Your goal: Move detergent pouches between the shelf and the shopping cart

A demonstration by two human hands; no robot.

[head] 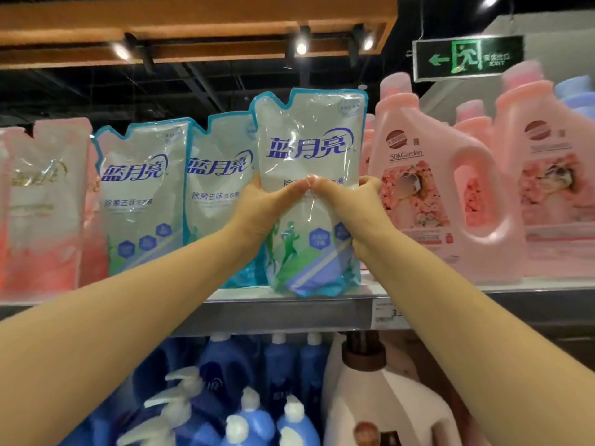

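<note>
Thumbs: the left thumb (291, 188) and right thumb (317, 183) lie flat across the pouch's front, their tips meeting at its middle.
Other fingers: they are curled round the pouch's side edges and mostly hidden behind it.
Left hand (257, 204): grips the pouch's left side, forearm reaching up from below the shelf.
Right hand (357, 201): grips the right side in the same way.
Held pouch (309, 140): an upright soft refill bag with a glossy, crinkled pale grey-white film, a teal border and a notched top. It carries large blue Chinese lettering, green running figures, blue hexagon badges and a blue-violet band at the base.
Pouch position: its base sits at the front lip of the shelf (273, 312) — whether it rests there I cannot tell.
Matching pouches (141, 188): two more stand on the shelf, left of the held one and set further back.
Pink pouches (42, 204): at the shelf's left end, blurred.
Pink jugs (428, 188): handled bottles on the shelf's right part.
Price tag (389, 313): on the shelf's front rail.
Blue bottles (283, 358): below the shelf, beside a white jug (380, 407).
Exit sign (468, 57): green — high above the shelf's right part.
</note>
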